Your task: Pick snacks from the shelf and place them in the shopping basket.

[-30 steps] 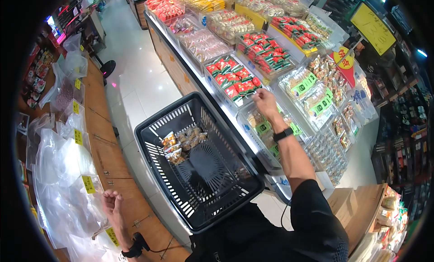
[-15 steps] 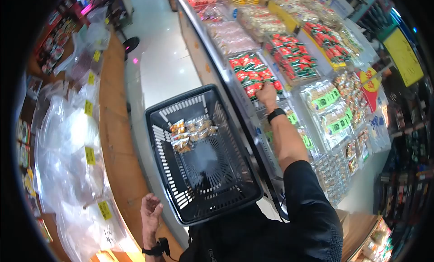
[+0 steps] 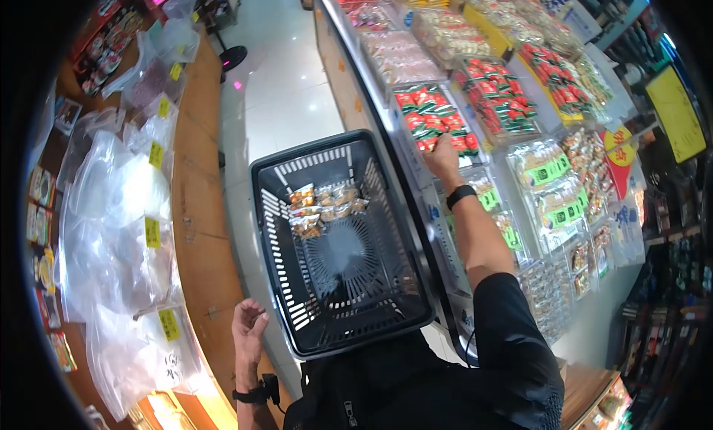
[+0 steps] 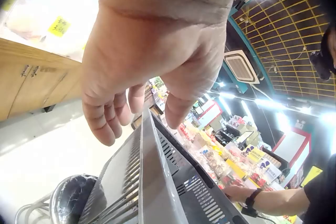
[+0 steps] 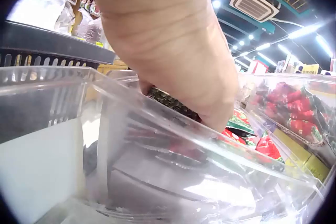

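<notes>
My right hand [image 3: 443, 161] reaches into the near end of a clear bin [image 3: 466, 160] filled with red-and-green snack packets [image 3: 431, 118]. In the right wrist view, a dark green crimped packet [image 5: 173, 103] shows between its thumb and fingers, partly hidden by the hand. The bin's clear wall crosses in front of the fingers there. My left hand [image 3: 250, 322] hangs loosely curled beside the left rim of the black shopping basket [image 3: 276, 281], holding nothing. Several small clear snack packets [image 3: 327, 203] lie in the far part of the basket.
To the right, more clear bins hold packets, some with green labels [image 3: 562, 209]. A wooden counter [image 3: 200, 229] with plastic-covered goods [image 3: 119, 207] runs along the left. A tiled aisle [image 3: 282, 88] lies beyond the basket. A yellow sign [image 3: 674, 114] stands at right.
My right hand has moved from above the bin's near corner down into the red-and-green packets. My left hand has come from the left counter toward the basket. The view has shifted left.
</notes>
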Available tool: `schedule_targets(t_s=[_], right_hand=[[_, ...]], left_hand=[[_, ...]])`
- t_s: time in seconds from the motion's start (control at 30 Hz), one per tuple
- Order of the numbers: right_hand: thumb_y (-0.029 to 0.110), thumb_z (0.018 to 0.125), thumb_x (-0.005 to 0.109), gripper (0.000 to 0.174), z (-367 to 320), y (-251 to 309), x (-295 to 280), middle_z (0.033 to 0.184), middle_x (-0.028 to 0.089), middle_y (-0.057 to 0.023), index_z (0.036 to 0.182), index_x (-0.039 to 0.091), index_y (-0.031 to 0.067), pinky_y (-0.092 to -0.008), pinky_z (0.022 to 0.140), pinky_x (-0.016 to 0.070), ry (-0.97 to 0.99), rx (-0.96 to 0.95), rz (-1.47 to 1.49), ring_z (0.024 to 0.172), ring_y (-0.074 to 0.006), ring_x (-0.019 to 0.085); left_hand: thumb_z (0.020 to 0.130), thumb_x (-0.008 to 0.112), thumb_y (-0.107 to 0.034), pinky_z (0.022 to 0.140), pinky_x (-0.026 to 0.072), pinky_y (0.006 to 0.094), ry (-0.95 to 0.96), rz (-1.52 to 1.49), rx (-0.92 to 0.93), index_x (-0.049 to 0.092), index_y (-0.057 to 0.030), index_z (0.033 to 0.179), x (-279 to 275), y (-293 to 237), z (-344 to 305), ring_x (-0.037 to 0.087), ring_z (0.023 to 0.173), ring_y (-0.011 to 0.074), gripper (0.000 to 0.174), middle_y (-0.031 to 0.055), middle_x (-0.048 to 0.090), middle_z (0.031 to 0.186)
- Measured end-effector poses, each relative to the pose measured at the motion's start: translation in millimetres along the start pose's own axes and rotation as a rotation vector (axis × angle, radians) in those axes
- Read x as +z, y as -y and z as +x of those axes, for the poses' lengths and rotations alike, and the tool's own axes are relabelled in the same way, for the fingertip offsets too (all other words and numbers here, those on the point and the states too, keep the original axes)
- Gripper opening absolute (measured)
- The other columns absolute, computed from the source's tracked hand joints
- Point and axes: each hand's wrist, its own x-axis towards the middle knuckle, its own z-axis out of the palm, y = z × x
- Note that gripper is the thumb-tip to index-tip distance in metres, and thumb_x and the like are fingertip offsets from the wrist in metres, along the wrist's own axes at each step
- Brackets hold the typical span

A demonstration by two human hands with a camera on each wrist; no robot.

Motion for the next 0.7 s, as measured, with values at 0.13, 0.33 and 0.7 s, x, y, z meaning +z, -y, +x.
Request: schedule_targets(t_s=[0.13, 0.33, 0.7], right_hand=[[0.03, 0.076, 0.073, 0.052, -4, 9, -7, 0.089, 0.065, -0.0268, 0.105, 0.042, 0.0001, -0.0491, 0.076, 0.0487, 0.02, 0.018, -0.053, 0.088, -0.0441, 0.063], [0.023, 0.072, 0.076, 0.057, -8, 12, -17, 0.099, 0.065, -0.026, 0.111, 0.041, 0.0002, -0.0465, 0.082, 0.0497, 0.047, 0.131, -0.007, 0.096, -0.0413, 0.063], [0.009, 0.07, 0.077, 0.043, 2, -14, -26, 0.081, 0.056, -0.0079, 0.094, 0.041, 0.0062, -0.0385, 0.069, 0.0515, -0.172, 0.199, 0.613, 0.083, -0.0234, 0.065]], left_hand=[[0.083, 0.063, 0.001, 0.092, 0.0424, 0.03, 0.008, -0.038, 0.012, 0.05, -0.005, 0.114, -4, 5, -3, 0.053, 0.098, 0.0147, 0.034, 0.0024, 0.054, 0.103], [0.083, 0.064, 0.0, 0.091, 0.0422, 0.0283, -0.009, -0.079, 0.026, 0.051, -0.0058, 0.113, -10, 7, -11, 0.053, 0.098, 0.0132, 0.033, 0.0022, 0.054, 0.102], [0.084, 0.065, -0.002, 0.09, 0.0424, 0.0259, 0.005, -0.059, 0.131, 0.05, -0.0057, 0.117, -2, -39, 2, 0.054, 0.097, 0.0122, 0.036, 0.0026, 0.054, 0.107]])
